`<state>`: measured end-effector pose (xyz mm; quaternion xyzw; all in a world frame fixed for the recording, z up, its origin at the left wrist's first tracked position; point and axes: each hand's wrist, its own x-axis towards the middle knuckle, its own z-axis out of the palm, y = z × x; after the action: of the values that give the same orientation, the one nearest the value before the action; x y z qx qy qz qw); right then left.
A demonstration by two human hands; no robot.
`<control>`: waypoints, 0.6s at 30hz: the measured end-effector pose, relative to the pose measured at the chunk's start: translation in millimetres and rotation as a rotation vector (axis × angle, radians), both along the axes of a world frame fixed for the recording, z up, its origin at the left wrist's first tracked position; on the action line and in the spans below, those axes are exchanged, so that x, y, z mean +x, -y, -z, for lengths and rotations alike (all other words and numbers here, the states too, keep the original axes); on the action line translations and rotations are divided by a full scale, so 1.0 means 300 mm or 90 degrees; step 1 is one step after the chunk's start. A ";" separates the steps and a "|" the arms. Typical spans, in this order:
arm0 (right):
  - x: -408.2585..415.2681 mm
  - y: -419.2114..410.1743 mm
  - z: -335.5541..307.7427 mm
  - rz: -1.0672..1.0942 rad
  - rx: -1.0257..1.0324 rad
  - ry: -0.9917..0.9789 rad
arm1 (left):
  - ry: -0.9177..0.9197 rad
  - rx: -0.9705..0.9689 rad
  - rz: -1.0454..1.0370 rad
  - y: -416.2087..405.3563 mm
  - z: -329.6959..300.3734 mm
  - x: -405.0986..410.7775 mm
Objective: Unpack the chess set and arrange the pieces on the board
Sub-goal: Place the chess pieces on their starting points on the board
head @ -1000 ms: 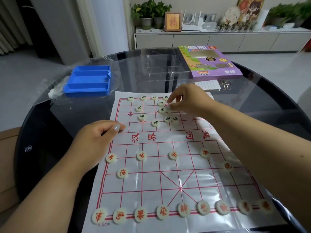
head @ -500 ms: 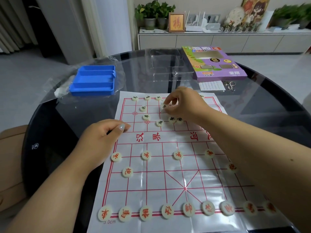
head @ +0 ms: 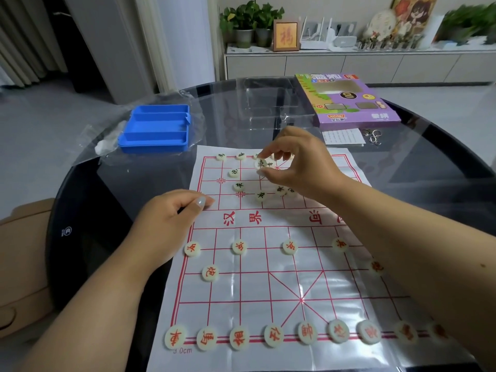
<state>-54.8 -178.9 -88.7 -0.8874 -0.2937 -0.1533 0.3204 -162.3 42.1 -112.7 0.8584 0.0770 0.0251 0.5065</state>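
So the paper board (head: 271, 285) is laid flat on the dark round glass table (head: 80, 237), and everything here is placed off that board. Along its near edge sits the row of red-lettered pieces (head: 273, 336), nine discs or so, though the ones at the right end are blurry and partly behind the forearm. A bit further in, two red pieces sit near the left and right sides, then a line of red ones just short of the middle strip with the big characters.

The left hand (head: 163, 224) rests at the board's left edge beside that strip, fingers curled loosely with the thumb tip on the paper, holding nothing.

Past the strip are scattered dark-lettered pieces (head: 261, 195). Above them the right hand (head: 298, 165) pinches one dark-lettered piece (head: 260, 164) between thumb and fingertip, tilted up off the board near the far rows.

Beyond the board's far left corner there's a blue tray (head: 158, 130) on clear plastic wrap (head: 107, 140). Beyond the far right corner lies a purple box (head: 349, 103), with a paper slip (head: 343, 136) and some metal rings (head: 373, 135) just in front.
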 end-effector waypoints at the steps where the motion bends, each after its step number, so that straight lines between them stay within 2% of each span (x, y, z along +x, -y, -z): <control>1: 0.000 -0.005 -0.003 -0.001 -0.002 -0.002 | 0.000 0.001 0.001 0.001 0.000 0.001; 18: 0.215 -0.375 0.035 0.050 -0.141 -0.135 | 0.023 0.029 0.025 -0.014 0.008 0.008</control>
<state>9.6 -66.4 -99.3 -0.9394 -0.2381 -0.0380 0.2438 -160.0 46.3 -115.1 0.8704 0.0503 0.0320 0.4886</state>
